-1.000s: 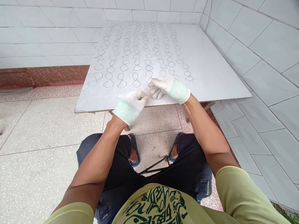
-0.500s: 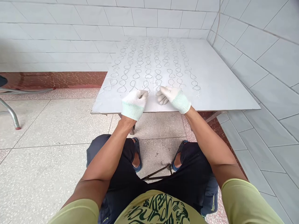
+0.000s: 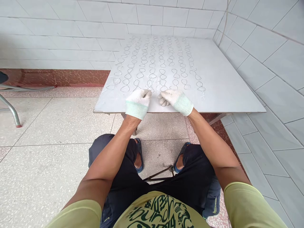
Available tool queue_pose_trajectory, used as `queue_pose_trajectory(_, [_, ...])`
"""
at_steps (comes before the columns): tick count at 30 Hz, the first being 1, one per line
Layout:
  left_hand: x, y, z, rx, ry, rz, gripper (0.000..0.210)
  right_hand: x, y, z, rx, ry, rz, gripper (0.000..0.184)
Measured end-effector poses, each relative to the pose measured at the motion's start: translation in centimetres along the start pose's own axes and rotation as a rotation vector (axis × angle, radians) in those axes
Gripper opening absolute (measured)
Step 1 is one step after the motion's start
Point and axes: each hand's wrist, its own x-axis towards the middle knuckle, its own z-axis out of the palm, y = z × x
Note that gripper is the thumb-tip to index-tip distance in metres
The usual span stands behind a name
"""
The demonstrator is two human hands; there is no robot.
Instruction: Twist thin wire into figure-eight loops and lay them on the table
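Both hands wear white gloves with pale green cuffs, just above the near edge of a white board [image 3: 228,85]. My left hand [image 3: 139,100] is closed, its thumb pressed against the curled fingers. Facing it across a small gap, my right hand [image 3: 175,100] has thumb and forefinger pinched together and the other fingers curled beneath. Whatever the fingertips hold is too thin or hidden to make out. A thin dark wire loop [image 3: 150,84] lies just beyond my left fingertips, and another figure-eight wire [image 3: 162,74] lies past the right ones.
Several columns of similar twisted wire loops [image 3: 142,61] run toward the tiled back wall [image 3: 149,15]. Another tiled wall [image 3: 268,63] borders the board on the right. A metal chair leg [image 3: 13,112] stands at left. Below the board are my knees, sandals and a dark metal frame [image 3: 158,175].
The view has shifted slightly, moving the wire loops a little up and right. My hands have come slightly closer together, with both keeping their closed grip.
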Motion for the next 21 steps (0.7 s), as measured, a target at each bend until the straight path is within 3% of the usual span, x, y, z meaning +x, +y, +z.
queue_pose_trajectory(21, [0.03,0.31,0.01,0.019,-0.011,-0.004,0.044,-0.12,0.14,-0.15,0.025,0.000,-0.036,0.030])
